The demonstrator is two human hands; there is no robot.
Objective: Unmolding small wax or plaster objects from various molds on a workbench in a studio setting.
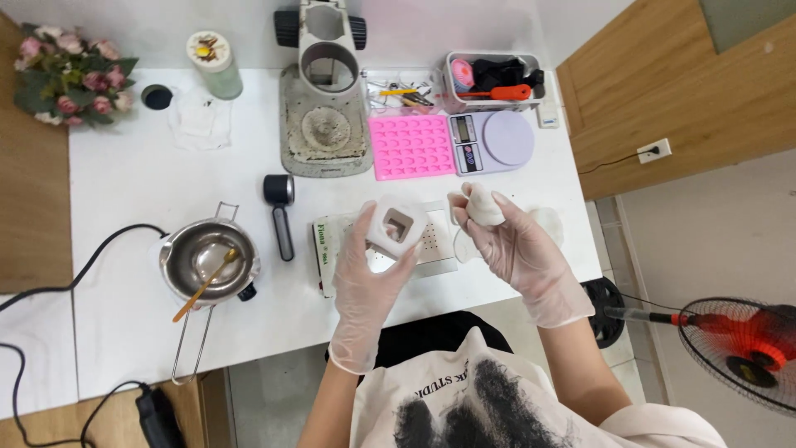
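Gloves cover both our hands, thin and clear. Our left hand holds a white square mould with a square hollow in its middle, fingers wrapped round its sides, lifted just above the near edge of the tabletop. Our right hand pinches a small white lump between thumb and fingertips; it may be soap or wax, we cannot tell from this view. Both things hang over a flat white box lying at the near edge.

What could go wrong: the gloves look slick, and the mould is gripped only by its sides, so it could slip and drop onto the box. The lump sits high in the fingertips, and a loose pinch could let it fall past the near edge.

Both wrists are bent upward, palms turned toward each other, elbows tucked close to the body.

Toward the left near corner stands a steel pot with a wooden stick in it. Toward the far edge lie a pink tray of small hollows, a small scale, and a grey press. Pink flowers rest at the far left corner.
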